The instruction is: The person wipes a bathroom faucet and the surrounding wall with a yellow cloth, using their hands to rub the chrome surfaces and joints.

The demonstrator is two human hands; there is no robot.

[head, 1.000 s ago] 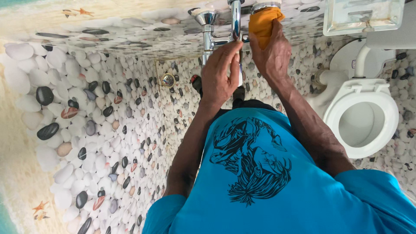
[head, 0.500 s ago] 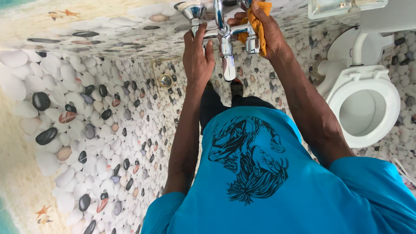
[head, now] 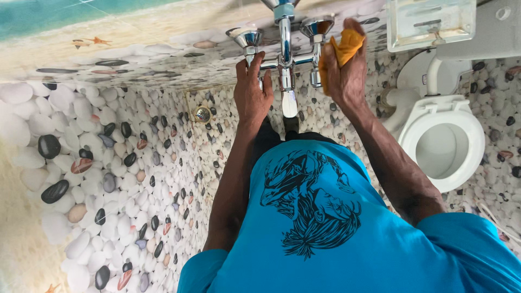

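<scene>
here, left hand [head: 252,92] fingers loosely spread on chrome tap [head: 285,49], right hand [head: 343,73] gripping orange cloth [head: 342,48]

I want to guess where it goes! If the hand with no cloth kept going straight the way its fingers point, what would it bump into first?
Probably the shiny tap. The left hand points up at the tap's left knob, fingertips already at the crossbar just below it, so the knob looks first in line, then the pebble wall. Depth is hard to judge.

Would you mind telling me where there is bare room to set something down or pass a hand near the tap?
Free floor lies left of the person, around the floor drain. It is crowded at the chrome tap: the left hand rests on it, the right hand holds an orange cloth beside it. The toilet and soap dish fill the right.
</scene>
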